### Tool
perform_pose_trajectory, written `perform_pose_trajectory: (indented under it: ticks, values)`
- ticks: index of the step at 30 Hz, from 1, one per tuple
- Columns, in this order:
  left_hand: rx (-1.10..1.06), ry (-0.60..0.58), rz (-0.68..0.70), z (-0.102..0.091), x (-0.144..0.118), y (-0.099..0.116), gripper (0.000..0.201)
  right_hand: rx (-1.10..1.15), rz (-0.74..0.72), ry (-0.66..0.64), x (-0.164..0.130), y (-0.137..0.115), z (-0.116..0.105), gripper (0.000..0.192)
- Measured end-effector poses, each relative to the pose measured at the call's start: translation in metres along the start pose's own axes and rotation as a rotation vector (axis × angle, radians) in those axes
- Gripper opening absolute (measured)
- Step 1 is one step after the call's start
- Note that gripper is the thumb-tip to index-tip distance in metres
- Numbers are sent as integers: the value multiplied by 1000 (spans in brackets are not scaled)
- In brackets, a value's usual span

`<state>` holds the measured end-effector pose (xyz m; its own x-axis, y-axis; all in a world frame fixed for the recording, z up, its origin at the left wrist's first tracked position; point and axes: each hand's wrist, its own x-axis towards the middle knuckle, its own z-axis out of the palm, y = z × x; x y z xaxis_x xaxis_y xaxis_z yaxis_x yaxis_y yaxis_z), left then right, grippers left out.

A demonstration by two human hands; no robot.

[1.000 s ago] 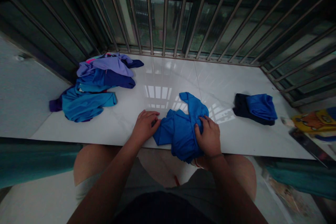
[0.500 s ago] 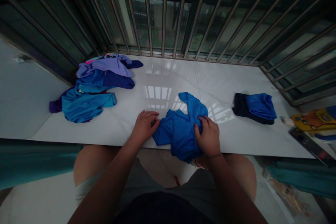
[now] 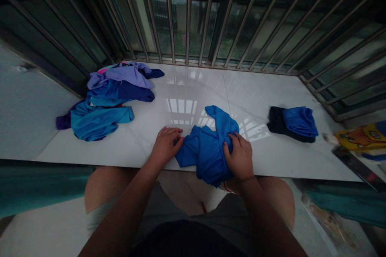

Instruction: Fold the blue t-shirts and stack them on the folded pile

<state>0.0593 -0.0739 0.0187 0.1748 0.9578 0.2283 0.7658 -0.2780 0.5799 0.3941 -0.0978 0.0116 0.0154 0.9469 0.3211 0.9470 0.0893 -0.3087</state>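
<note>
A crumpled bright blue garment (image 3: 208, 148) lies at the near edge of a white tiled ledge (image 3: 193, 92), partly hanging over the edge. My left hand (image 3: 165, 144) pinches its left edge against the tile. My right hand (image 3: 239, 156) grips a bunch of its fabric on the right side. Both hands rest on the cloth, with my knees showing below the ledge.
A heap of blue, purple and teal clothes (image 3: 105, 102) lies at the far left of the ledge. A folded blue and dark pile (image 3: 292, 123) sits at the right. Metal window bars (image 3: 193, 16) close off the far side and right side. A colourful object (image 3: 358, 138) lies at the right edge.
</note>
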Motion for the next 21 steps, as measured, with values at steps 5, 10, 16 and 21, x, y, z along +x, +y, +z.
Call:
perform_pose_trajectory:
  ticks: [5, 10, 16, 21]
  values:
    - [-1, 4, -4, 1, 0, 0, 19, -1, 0, 1, 0, 0, -1, 45]
    - [-7, 0, 0, 1, 0, -1, 19, 2, 2, 2, 0, -1, -1, 45]
    - [-1, -6, -12, -1, 0, 1, 18, 17, 6, 1, 0, -1, -1, 44]
    - [8, -16, -11, -2, -1, 3, 18, 10, 8, -5, 0, -2, -2, 44]
